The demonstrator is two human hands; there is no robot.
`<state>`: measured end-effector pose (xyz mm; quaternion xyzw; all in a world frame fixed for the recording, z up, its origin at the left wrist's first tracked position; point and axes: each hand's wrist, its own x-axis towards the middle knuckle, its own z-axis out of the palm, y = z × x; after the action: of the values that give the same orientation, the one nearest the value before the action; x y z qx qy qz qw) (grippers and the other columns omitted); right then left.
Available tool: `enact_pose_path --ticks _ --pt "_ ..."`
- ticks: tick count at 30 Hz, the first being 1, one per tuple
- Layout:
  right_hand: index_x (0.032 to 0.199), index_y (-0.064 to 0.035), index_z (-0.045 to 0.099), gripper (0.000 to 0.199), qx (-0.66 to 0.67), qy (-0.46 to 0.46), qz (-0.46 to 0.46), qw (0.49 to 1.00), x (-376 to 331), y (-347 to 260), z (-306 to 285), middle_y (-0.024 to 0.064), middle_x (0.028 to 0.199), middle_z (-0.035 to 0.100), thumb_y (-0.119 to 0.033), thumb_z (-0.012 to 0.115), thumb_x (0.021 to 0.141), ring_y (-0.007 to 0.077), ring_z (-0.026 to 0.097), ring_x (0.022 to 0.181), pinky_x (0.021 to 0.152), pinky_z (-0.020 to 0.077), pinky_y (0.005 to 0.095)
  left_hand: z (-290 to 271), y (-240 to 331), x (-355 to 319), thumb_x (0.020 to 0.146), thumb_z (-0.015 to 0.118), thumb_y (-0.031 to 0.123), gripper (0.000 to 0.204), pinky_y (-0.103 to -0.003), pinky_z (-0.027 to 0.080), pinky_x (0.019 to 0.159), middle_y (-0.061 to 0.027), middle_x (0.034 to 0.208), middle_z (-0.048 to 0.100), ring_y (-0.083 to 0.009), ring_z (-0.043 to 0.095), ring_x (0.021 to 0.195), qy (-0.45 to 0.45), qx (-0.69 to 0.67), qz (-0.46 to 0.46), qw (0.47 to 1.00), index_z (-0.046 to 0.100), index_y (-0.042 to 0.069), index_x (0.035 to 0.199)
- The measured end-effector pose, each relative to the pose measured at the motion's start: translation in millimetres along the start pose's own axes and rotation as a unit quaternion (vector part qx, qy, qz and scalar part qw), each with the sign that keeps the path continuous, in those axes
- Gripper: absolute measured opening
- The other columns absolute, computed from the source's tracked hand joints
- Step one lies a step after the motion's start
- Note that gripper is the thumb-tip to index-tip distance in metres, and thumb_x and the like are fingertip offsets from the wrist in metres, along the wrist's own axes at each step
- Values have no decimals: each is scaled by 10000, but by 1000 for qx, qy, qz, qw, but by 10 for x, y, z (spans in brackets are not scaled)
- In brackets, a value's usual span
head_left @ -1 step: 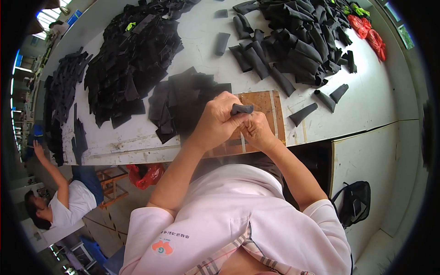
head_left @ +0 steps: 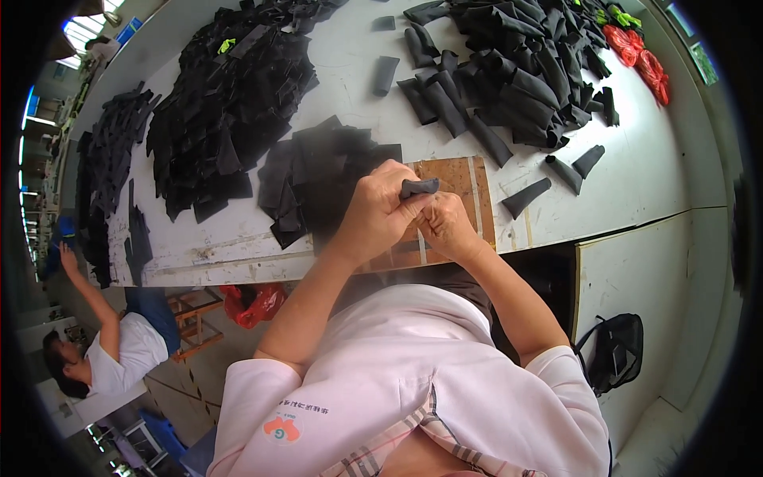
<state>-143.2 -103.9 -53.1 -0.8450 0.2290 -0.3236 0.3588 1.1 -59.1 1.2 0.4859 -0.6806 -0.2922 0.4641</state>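
My left hand [head_left: 380,208] is closed around a short black fabric tube [head_left: 419,188], whose end sticks up between thumb and fingers. Pressed against it, my right hand [head_left: 447,224] is also closed on the piece; the part between the hands is hidden. Both hands are above a brown board [head_left: 462,176] at the table's front edge. Left of them lies a stack of flat black fabric pieces [head_left: 298,171]. To the right, a few loose black tubes [head_left: 526,198] lie on the white table [head_left: 350,79].
A large heap of flat black pieces [head_left: 230,111] covers the left side of the table. Rolled black tubes [head_left: 517,71] pile up at the far right, near red plastic bags [head_left: 636,60]. A person [head_left: 127,342] sits at the left, and a black bag [head_left: 620,350] is at the right.
My hands and the black fabric tube stay almost exactly where they were. At the left, the seated person's raised hand has shifted slightly.
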Motion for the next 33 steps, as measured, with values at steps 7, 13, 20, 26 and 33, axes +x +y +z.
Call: enact_pose_path --ticks 7,13,20,26,33 --pt "748 -57 535 201 -60 -57 37 996 103 -146 -165 88 643 546 -252 579 768 272 553 646 560 439 388 67 216 -86 789 609 82 152 -229 436 651 -72 827 596 -107 535 714 181 -183 -37 966 569 -3 909" --pt "731 -59 531 157 -156 -60 -34 985 274 -410 -330 83 618 526 -203 577 773 283 533 606 500 417 372 -143 263 -151 855 512 133 118 -351 400 825 -107 865 593 -204 542 838 264 -430 1 863 538 19 865" --pt "726 -62 512 142 -184 -124 -12 975 208 -273 -213 86 586 504 -177 568 787 279 521 559 473 401 374 -93 156 -248 850 518 110 107 -322 405 850 -123 888 605 -196 558 866 242 -308 -53 918 544 6 860" --pt "700 -41 543 179 -216 -112 -17 970 184 -282 -211 107 530 522 -193 597 776 277 521 486 429 382 371 -66 53 -349 835 536 57 68 -237 421 787 -97 897 601 -117 549 847 247 -261 -111 927 552 3 872" --pt "755 0 568 494 263 146 164 940 978 -245 -1001 -17 508 416 -466 444 862 60 407 494 526 334 188 -758 -1129 -823 729 595 94 464 -424 366 870 -226 1107 488 -384 453 1005 381 376 -320 782 412 -28 1137"
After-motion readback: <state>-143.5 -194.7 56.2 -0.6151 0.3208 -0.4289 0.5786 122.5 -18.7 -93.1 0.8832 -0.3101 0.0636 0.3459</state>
